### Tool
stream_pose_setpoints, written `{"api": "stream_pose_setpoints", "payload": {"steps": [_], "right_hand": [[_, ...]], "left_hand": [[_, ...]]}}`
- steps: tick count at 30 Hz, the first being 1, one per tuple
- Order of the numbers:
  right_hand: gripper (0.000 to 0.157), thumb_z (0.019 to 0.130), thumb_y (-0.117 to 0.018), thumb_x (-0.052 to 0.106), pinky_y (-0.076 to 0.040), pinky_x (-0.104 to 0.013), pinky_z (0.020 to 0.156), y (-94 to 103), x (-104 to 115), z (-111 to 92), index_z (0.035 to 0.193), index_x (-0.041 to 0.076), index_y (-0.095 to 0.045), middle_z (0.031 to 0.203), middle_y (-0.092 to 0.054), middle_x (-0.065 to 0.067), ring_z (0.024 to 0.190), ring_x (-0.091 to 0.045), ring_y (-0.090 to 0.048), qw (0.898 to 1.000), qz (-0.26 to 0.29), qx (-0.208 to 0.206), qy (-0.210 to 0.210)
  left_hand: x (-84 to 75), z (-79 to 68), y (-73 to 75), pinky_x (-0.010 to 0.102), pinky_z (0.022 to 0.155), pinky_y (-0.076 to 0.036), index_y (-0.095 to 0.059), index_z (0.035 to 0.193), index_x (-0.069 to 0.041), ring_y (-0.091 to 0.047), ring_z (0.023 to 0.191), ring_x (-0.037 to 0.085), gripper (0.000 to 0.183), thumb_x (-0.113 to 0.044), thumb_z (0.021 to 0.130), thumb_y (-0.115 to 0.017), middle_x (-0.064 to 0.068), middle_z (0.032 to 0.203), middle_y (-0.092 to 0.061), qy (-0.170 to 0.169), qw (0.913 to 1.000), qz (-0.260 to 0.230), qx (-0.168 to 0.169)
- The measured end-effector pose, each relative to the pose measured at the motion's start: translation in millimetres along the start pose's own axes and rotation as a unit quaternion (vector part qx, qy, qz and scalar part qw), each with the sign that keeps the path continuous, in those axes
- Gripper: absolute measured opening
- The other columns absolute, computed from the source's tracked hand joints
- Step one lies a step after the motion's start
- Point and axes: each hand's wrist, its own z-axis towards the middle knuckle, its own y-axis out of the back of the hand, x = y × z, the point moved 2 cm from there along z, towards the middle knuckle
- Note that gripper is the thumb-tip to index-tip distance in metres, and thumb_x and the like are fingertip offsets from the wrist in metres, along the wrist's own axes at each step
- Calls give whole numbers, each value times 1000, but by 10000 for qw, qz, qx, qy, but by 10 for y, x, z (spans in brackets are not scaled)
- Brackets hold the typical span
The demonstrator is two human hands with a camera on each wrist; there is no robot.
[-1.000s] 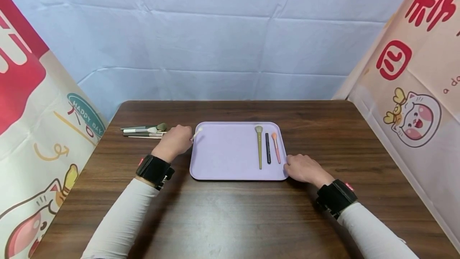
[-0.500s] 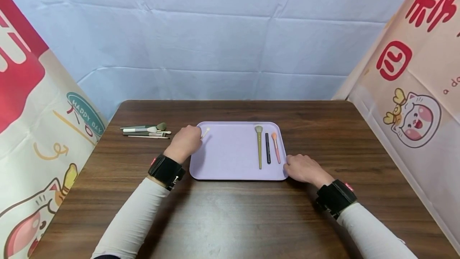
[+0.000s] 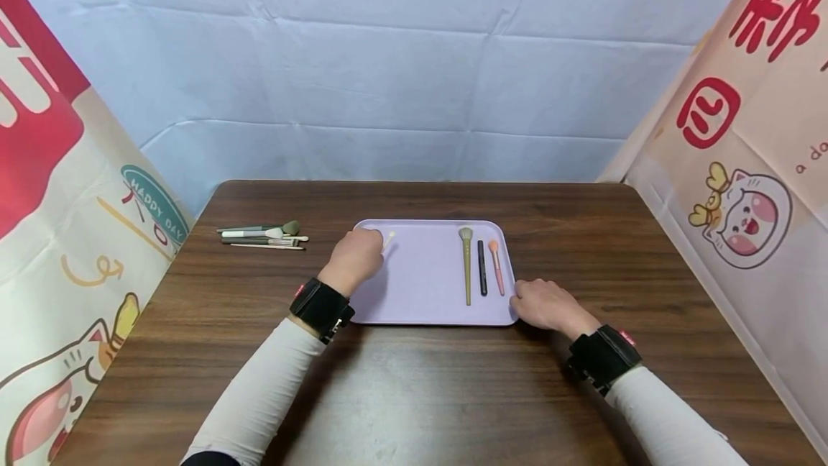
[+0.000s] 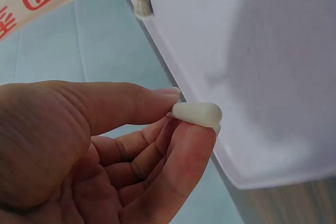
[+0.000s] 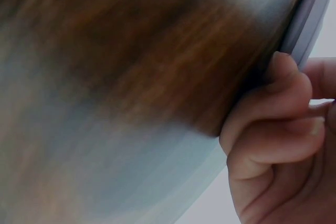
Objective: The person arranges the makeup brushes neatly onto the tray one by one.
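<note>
A slim cream-white stick with a rounded end (image 4: 198, 113) is pinched between the thumb and index finger of my left hand (image 3: 354, 259), above the left part of the lilac tray (image 3: 420, 300). Most of its length is hidden by the hand, so its kind cannot be told. My right hand (image 3: 545, 302) grips the tray's right edge near the front corner, thumb and curled fingers at the rim (image 5: 307, 38). On the tray's right side lie an olive-green makeup brush (image 3: 468, 265), a black pen-like stick (image 3: 482, 268) and a pink makeup brush with an orange tip (image 3: 497, 268), side by side.
A pile of several makeup brushes (image 3: 261, 235) lies on the brown wooden table (image 3: 414, 394), left of the tray. A pale blue cloth (image 3: 388, 92) hangs behind the table, with printed cloths (image 3: 744, 164) at both sides.
My left hand has moved right with the cream-white stick, from the tray's left edge to over its surface. The right hand has stayed at the tray's edge; the tray's brushes lie as before.
</note>
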Motion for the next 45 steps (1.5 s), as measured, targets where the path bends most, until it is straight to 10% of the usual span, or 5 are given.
{"api": "stream_pose_setpoints", "payload": {"steps": [45], "right_hand": [[22, 99, -52, 19, -37, -32, 58, 11, 0, 3, 96, 2, -65, 73, -53, -5, 64, -20, -52, 9999, 98, 107, 7]], "left_hand": [[-653, 168, -279, 45, 66, -58, -75, 94, -4, -72, 84, 34, 20, -2, 99, -56, 17, 93, -74, -30, 9993, -84, -355]]}}
